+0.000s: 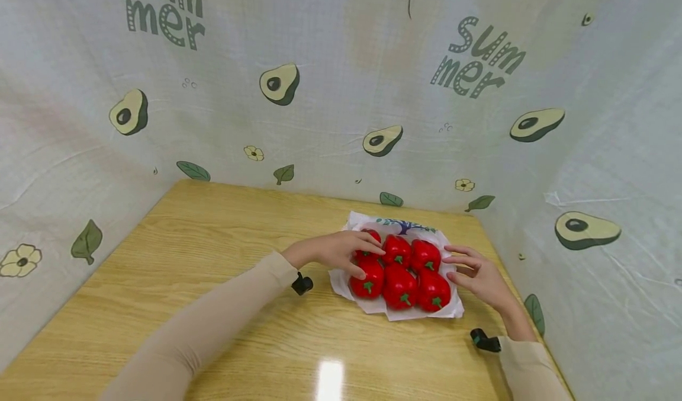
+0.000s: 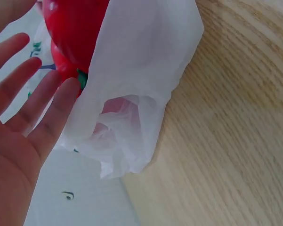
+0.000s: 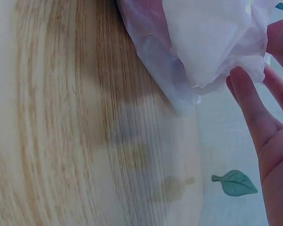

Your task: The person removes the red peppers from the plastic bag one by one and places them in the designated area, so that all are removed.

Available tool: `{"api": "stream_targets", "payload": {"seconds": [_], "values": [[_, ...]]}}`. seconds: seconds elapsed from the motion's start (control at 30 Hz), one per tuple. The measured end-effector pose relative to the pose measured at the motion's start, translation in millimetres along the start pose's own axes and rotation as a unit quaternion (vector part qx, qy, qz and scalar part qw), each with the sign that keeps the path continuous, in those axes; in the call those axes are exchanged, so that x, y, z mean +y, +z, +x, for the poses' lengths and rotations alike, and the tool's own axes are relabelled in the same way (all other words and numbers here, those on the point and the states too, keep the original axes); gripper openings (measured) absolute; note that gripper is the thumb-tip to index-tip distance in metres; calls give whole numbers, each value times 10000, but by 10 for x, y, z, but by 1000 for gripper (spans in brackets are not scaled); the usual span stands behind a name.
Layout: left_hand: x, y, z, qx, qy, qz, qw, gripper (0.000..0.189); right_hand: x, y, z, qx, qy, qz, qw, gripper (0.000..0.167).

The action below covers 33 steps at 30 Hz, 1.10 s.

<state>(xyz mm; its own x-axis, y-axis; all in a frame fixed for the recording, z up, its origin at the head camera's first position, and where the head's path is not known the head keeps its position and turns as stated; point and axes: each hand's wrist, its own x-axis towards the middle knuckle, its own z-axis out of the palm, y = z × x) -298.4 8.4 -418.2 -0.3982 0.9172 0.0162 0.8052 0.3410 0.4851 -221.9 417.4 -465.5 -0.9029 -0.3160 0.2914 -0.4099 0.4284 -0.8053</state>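
Several red bell peppers [image 1: 399, 287] with green stems stand in two rows inside a white paper-like wrapping [image 1: 398, 315]. Over the left-hand peppers my left hand [image 1: 339, 250] reaches with fingers spread, partly hiding the far-left pepper. In the left wrist view, its extended fingertips [image 2: 68, 87] overlap a pepper and the edge of the wrapping. My right hand [image 1: 483, 281] is at the right side of the wrapping, fingers apart and gently bent. The right wrist view has those fingertips right at the crumpled wrapping [image 3: 212, 42]. Neither hand grips anything.
Under the wrapping is a light wooden table [image 1: 240, 235]. A white cloth [image 1: 330, 39] printed with avocados, leaves and lettering rises behind it and along both sides, close to my right forearm. A black wrist camera [image 1: 302, 284] sits at my left cuff, another [image 1: 483, 340] at the right.
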Motion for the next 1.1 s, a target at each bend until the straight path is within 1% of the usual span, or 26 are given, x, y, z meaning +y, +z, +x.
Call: {"api": "stream_targets", "payload": {"seconds": [0.17, 0.33, 0.73, 0.87, 1.1], "values": [[8, 63, -7, -180, -94, -154, 9997, 66, -8, 3, 2, 3, 21, -42, 10000, 30], [12, 118, -1, -296, -115, -151, 9994, 66, -28, 4, -2, 17, 8, -145, 9999, 29], [9, 213, -10, -285, -51, -83, 9995, 64, -32, -7, -8, 56, 8, -444, 9990, 28], [3, 230, -15, -258, -53, -86, 9996, 65, -35, -7, 0, 82, -62, -580, 9983, 27], [-7, 247, -14, -197, 44, -39, 9998, 66, -40, -11, -1, 119, -81, -652, 9978, 26]]}}
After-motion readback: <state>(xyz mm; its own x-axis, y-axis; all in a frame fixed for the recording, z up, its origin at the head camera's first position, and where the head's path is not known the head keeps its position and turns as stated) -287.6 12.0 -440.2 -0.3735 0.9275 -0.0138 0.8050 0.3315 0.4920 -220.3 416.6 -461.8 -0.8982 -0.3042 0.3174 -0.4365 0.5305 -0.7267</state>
